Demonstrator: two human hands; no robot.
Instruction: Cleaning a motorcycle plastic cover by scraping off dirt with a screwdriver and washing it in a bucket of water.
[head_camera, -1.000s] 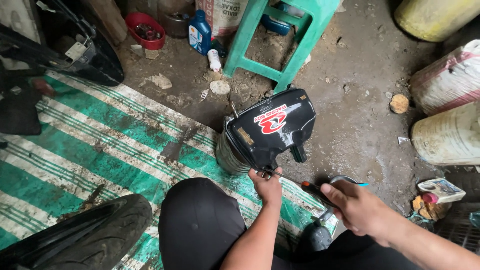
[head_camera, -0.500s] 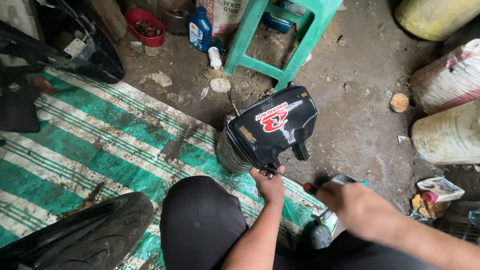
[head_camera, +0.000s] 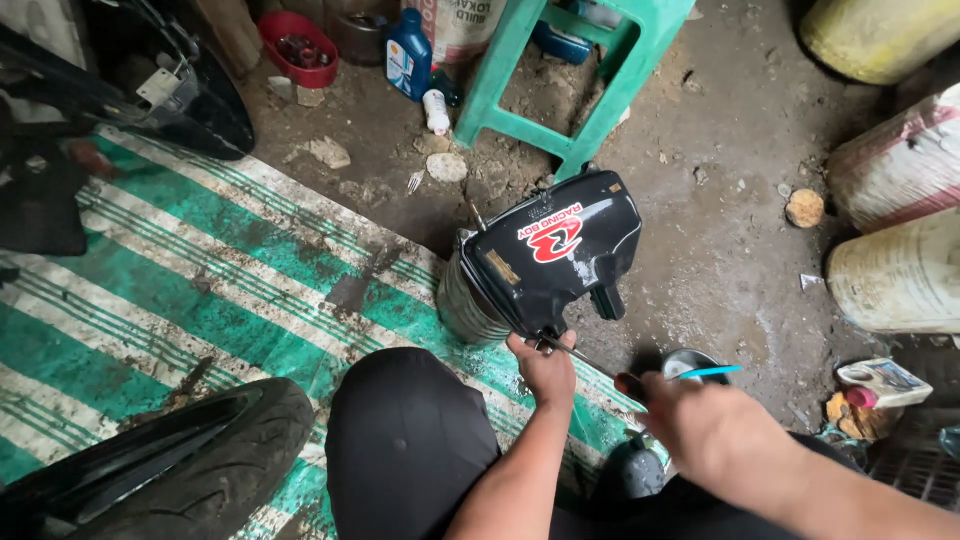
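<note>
A person's left hand grips the lower edge of a black motorcycle part just below the green stool, while the right hand, fist closed, drives a screwdriver into it.

left hand: bare, no glove, ring or watch showing | left forearm: bare, no sleeve in view | right hand: bare, blurred, no glove | right forearm: bare, no sleeve in view | legs: plain black trousers, knee rounded, cloth smooth, unmarked
</note>
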